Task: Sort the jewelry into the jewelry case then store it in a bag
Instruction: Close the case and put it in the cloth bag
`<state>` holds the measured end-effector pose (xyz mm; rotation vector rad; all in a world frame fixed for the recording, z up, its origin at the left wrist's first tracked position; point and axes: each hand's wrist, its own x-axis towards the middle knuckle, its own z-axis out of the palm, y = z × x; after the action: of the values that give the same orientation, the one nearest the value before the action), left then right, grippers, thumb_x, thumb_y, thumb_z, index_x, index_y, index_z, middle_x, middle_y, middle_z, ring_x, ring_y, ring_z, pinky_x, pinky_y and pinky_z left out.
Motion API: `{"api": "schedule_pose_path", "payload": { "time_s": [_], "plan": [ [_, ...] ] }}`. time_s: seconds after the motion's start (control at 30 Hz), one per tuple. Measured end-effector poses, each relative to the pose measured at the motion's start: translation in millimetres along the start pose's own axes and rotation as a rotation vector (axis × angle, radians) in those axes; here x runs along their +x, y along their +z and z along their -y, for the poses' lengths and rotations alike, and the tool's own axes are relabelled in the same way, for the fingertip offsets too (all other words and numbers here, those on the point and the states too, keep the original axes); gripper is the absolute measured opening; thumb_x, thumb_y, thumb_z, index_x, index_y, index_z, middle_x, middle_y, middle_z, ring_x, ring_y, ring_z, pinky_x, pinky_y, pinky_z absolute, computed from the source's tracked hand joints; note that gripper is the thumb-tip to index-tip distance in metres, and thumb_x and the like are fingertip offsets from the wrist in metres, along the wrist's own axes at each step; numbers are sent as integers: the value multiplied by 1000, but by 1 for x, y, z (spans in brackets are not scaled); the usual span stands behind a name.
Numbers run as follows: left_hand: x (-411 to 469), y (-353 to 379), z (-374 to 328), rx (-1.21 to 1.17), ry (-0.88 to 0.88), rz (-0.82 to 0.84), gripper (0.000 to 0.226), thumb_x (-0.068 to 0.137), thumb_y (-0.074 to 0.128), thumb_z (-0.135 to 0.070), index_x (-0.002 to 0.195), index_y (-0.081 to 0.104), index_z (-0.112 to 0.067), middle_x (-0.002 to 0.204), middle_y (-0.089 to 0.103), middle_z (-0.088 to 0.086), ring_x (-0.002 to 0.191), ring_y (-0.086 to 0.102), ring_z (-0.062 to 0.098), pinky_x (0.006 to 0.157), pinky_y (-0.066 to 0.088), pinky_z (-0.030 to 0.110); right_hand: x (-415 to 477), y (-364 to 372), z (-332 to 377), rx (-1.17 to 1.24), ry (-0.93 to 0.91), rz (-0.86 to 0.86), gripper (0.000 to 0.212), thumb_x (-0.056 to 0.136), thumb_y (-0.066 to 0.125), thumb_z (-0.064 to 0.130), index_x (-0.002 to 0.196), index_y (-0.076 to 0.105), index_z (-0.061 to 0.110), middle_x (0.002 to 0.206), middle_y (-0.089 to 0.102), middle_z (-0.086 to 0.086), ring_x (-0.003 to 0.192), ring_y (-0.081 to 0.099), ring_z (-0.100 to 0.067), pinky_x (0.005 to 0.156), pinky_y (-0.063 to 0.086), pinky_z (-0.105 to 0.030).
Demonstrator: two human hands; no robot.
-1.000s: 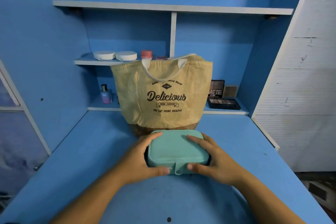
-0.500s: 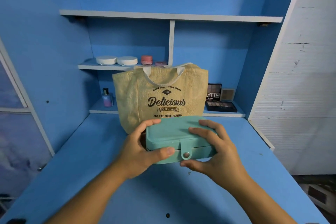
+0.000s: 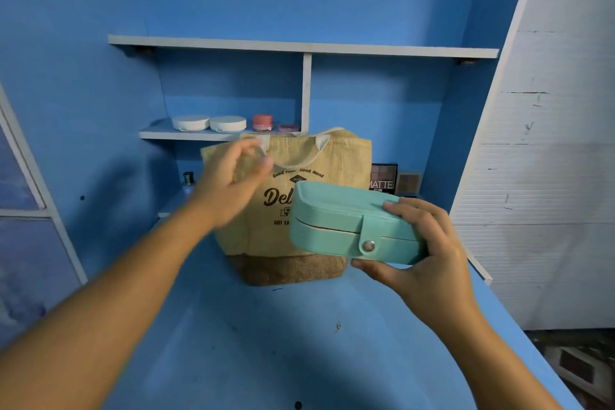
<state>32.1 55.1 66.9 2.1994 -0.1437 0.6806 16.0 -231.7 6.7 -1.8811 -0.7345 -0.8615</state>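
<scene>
1. Gripping the case (image 3: 339, 223): R hand (image 3: 429, 253) fingers (image 3: 399, 206) curl over its top, thumb (image 3: 366, 266) underneath, at centre-right of frame. Case is closed, snap tab (image 3: 368, 246) fastened, held in the air in front of the bag (image 3: 266, 243), off the desk (image 3: 266, 343).
2. L hand (image 3: 233, 183) fingers sit half-curled by the bag's handle (image 3: 319, 146), upper centre. Too blurred to tell if they pinch it or only reach.
3. Bag stands upright mid-frame on the desk, backed against the shelf (image 3: 159, 135). Inside not visible.
4. Progress, my read: no loose jewelry visible on the desk & case fastened, so sorting prob. done, tho contents are hidden.
5. Left to do: spread bag mouth w/ L hand, lower case in w/ R. Case not yet inside.
6. Misc: jars (image 3: 209, 123) on the shelf upper left of bag, palette (image 3: 382, 178) at its right.
</scene>
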Motion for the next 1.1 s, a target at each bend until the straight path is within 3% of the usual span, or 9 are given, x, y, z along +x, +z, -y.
{"api": "schedule_pose_path", "payload": {
  "time_s": [0.1, 0.23, 0.3, 0.47, 0.6, 0.7, 0.8, 1.0, 1.1],
  "plan": [
    [48, -7, 19, 504, -21, -36, 76, 81, 66, -55, 145, 36, -27, 149, 37, 3, 140, 22, 30, 112, 28, 50, 4, -4, 2, 24, 42, -21, 70, 52, 85, 42, 116, 57, 32, 122, 53, -1, 115, 50, -5, 90, 44, -11],
    [76, -9, 36, 695, -64, 132, 114, 64, 74, -70, 153, 18, -28, 157, 28, 4, 144, 12, 32, 114, 23, 52, 9, -9, 4, 29, 62, -16, 70, 52, 85, 44, 115, 57, 33, 121, 53, 2, 114, 52, -7, 90, 45, -13],
    [73, -4, 37, 753, -6, 155, 113, 60, 75, -71, 150, 23, -26, 151, 35, 4, 139, 20, 28, 111, 24, 47, 12, -11, 5, 14, 65, -22, 70, 52, 84, 45, 115, 57, 33, 121, 53, 2, 113, 52, -6, 89, 44, -11],
    [37, 9, 46, 589, 315, -66, 82, 60, 61, -66, 128, 50, -22, 122, 52, -1, 118, 34, 20, 98, 32, 41, 28, -17, 13, 70, 105, -52, 71, 51, 84, 58, 113, 59, 34, 117, 57, 4, 109, 55, -6, 91, 47, -21],
    [2, 16, 57, 618, 552, -142, 62, 70, 72, -39, 124, 52, -14, 110, 57, 7, 109, 43, 26, 90, 34, 39, 46, -21, 28, 218, 189, -54, 75, 42, 83, 63, 110, 59, 43, 113, 62, 5, 104, 62, -12, 87, 54, -40],
    [-11, 16, 52, 584, 606, -174, 40, 80, 69, -24, 117, 55, -15, 100, 60, 5, 100, 45, 22, 83, 35, 36, 66, -24, 45, 350, 210, -58, 74, 42, 87, 55, 109, 61, 40, 108, 66, 8, 101, 65, -15, 78, 58, -43],
    [-9, 13, 37, 561, 577, -161, 29, 80, 67, -23, 107, 62, -13, 95, 62, 2, 96, 44, 17, 81, 35, 36, 88, -28, 63, 369, 199, -43, 70, 46, 89, 50, 108, 61, 38, 110, 66, 6, 101, 66, -15, 80, 58, -44],
    [24, -4, 8, 418, 270, -69, 10, 84, 66, -12, 86, 69, -22, 86, 62, -6, 88, 49, 14, 81, 39, 31, 121, -31, 81, 420, 215, 10, 71, 48, 90, 42, 112, 62, 25, 109, 67, 4, 98, 68, -19, 80, 58, -42],
    [40, -13, 0, 434, 339, -148, 14, 83, 64, -10, 75, 65, -22, 75, 58, -7, 83, 48, 19, 80, 44, 39, 126, -34, 85, 427, 227, 0, 65, 49, 88, 36, 108, 62, 26, 108, 66, 4, 96, 68, -17, 74, 60, -38]
  ]
}}
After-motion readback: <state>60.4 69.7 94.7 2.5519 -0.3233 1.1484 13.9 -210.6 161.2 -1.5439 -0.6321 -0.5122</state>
